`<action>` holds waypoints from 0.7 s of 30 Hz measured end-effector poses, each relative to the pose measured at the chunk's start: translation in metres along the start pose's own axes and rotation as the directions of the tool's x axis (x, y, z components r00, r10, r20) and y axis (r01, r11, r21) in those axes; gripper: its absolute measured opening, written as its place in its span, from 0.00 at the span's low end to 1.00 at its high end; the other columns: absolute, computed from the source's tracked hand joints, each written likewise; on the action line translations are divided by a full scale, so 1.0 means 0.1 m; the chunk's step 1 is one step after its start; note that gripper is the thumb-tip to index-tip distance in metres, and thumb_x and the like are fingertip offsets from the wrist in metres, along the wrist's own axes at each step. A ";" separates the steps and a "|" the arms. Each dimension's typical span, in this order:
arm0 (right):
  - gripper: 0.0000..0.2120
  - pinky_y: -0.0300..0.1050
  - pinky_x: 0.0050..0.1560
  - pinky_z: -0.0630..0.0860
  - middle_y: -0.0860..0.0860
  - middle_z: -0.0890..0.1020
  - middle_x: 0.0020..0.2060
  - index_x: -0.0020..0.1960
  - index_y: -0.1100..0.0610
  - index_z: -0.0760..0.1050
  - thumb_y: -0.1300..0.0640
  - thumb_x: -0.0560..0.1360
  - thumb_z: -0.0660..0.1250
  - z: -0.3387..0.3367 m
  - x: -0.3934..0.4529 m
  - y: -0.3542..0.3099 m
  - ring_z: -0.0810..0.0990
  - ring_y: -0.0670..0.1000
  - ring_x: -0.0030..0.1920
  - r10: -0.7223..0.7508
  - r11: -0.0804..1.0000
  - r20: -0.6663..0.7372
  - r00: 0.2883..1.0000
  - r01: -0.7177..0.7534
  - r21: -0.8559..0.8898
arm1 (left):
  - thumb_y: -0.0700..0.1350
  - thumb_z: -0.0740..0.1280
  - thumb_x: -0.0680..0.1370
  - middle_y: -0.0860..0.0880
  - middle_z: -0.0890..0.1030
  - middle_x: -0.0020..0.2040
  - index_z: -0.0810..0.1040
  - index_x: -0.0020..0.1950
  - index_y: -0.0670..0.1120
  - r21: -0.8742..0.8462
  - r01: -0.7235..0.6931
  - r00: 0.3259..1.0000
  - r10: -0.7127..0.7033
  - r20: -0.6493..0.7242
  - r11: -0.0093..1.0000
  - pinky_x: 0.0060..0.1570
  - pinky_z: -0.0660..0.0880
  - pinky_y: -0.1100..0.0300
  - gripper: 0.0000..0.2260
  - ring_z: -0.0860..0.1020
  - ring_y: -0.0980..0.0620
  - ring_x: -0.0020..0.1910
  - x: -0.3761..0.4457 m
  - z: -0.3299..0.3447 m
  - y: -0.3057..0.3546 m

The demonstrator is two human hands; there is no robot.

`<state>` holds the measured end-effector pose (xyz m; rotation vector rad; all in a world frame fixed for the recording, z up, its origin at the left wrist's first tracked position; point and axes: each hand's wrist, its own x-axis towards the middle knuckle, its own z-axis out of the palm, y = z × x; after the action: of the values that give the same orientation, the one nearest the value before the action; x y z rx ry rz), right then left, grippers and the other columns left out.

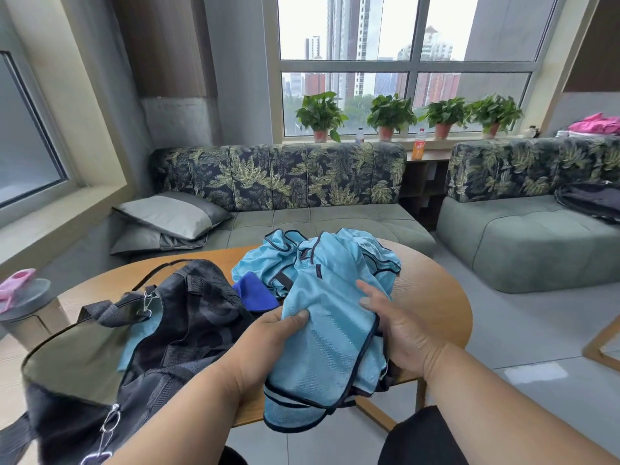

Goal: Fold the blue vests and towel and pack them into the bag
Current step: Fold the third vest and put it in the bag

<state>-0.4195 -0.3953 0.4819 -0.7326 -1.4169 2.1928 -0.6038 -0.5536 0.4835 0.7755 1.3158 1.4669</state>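
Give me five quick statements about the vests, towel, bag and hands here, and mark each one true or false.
1. Both hands hold the same light blue vest. True: the left hand and right hand grip it from either side.
2. The dark blue towel is already inside the bag. False: it lies on the table, between the bag and the vest pile.
3. The bag is black. True.
4. The table is glass. False: it is wood.
5. All vests are folded. False: a crumpled pile lies behind the held one.
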 end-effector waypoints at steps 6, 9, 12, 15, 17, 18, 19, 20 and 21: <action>0.35 0.64 0.79 0.63 0.60 0.75 0.74 0.76 0.55 0.74 0.31 0.81 0.57 0.03 -0.04 0.19 0.73 0.61 0.75 0.151 0.977 0.245 0.958 -0.183 0.111 | 0.42 0.63 0.86 0.37 0.83 0.64 0.78 0.70 0.40 -0.213 0.152 0.985 -0.165 -0.043 0.965 0.69 0.75 0.37 0.15 0.82 0.35 0.63 0.04 -0.05 -0.18; 0.34 0.64 0.79 0.63 0.60 0.74 0.75 0.79 0.56 0.70 0.37 0.80 0.67 -0.04 -0.01 0.33 0.72 0.61 0.76 0.196 0.974 0.289 0.937 -0.221 0.057 | 0.42 0.61 0.86 0.36 0.83 0.65 0.78 0.72 0.42 -0.303 0.224 0.971 -0.240 -0.016 0.926 0.67 0.76 0.38 0.15 0.82 0.34 0.63 0.02 -0.07 -0.30; 0.36 0.65 0.74 0.70 0.61 0.80 0.69 0.78 0.53 0.69 0.61 0.74 0.79 -0.07 0.08 0.38 0.79 0.63 0.69 0.128 0.989 0.173 0.977 -0.139 0.052 | 0.43 0.61 0.86 0.36 0.82 0.66 0.77 0.72 0.42 -0.334 0.231 0.970 -0.242 0.008 0.914 0.68 0.74 0.38 0.16 0.81 0.34 0.64 0.03 -0.10 -0.29; 0.30 0.61 0.67 0.78 0.59 0.85 0.62 0.73 0.52 0.74 0.69 0.75 0.74 0.02 0.15 0.38 0.84 0.61 0.62 0.047 0.998 0.061 0.997 -0.045 -0.041 | 0.47 0.63 0.86 0.36 0.81 0.67 0.78 0.72 0.40 -0.335 0.256 0.964 -0.266 0.016 0.907 0.72 0.71 0.38 0.18 0.80 0.35 0.67 0.10 -0.15 -0.25; 0.28 0.51 0.58 0.83 0.56 0.87 0.58 0.72 0.51 0.75 0.70 0.76 0.74 0.06 0.23 0.39 0.86 0.56 0.58 0.005 0.992 0.026 1.000 -0.002 -0.129 | 0.48 0.65 0.85 0.36 0.81 0.67 0.79 0.71 0.40 -0.306 0.252 0.965 -0.263 0.004 0.918 0.73 0.70 0.38 0.18 0.80 0.35 0.67 0.19 -0.19 -0.24; 0.29 0.46 0.54 0.84 0.54 0.86 0.59 0.72 0.50 0.75 0.70 0.76 0.73 0.08 0.26 0.40 0.87 0.52 0.57 -0.015 0.986 0.011 1.000 0.016 -0.167 | 0.47 0.66 0.85 0.36 0.82 0.67 0.79 0.70 0.40 -0.280 0.233 0.969 -0.247 -0.013 0.931 0.71 0.72 0.38 0.17 0.81 0.35 0.66 0.25 -0.22 -0.24; 0.30 0.43 0.52 0.83 0.52 0.85 0.60 0.73 0.49 0.73 0.70 0.76 0.73 0.10 0.31 0.42 0.87 0.50 0.56 -0.032 0.981 -0.004 0.999 0.031 -0.192 | 0.45 0.66 0.85 0.36 0.82 0.66 0.80 0.70 0.40 -0.247 0.207 0.974 -0.223 -0.037 0.947 0.69 0.74 0.39 0.16 0.81 0.35 0.65 0.34 -0.26 -0.26; 0.33 0.40 0.51 0.82 0.50 0.84 0.62 0.76 0.48 0.71 0.71 0.76 0.73 0.09 0.37 0.45 0.87 0.46 0.55 -0.048 0.977 -0.017 0.999 0.043 -0.208 | 0.44 0.67 0.84 0.36 0.83 0.65 0.80 0.69 0.40 -0.208 0.180 0.978 -0.198 -0.065 0.961 0.67 0.76 0.39 0.15 0.82 0.35 0.63 0.43 -0.29 -0.28; 0.36 0.37 0.50 0.81 0.46 0.82 0.62 0.79 0.49 0.67 0.71 0.76 0.73 0.08 0.44 0.48 0.86 0.43 0.54 -0.054 0.975 -0.034 0.998 0.046 -0.219 | 0.43 0.67 0.84 0.37 0.83 0.64 0.80 0.68 0.40 -0.171 0.161 0.979 -0.179 -0.099 0.972 0.66 0.77 0.39 0.14 0.83 0.36 0.62 0.51 -0.33 -0.30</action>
<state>-0.4616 -0.3930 0.4314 -0.8009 -1.6552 1.9937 -0.6425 -0.5185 0.4398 0.4675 1.2953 1.4756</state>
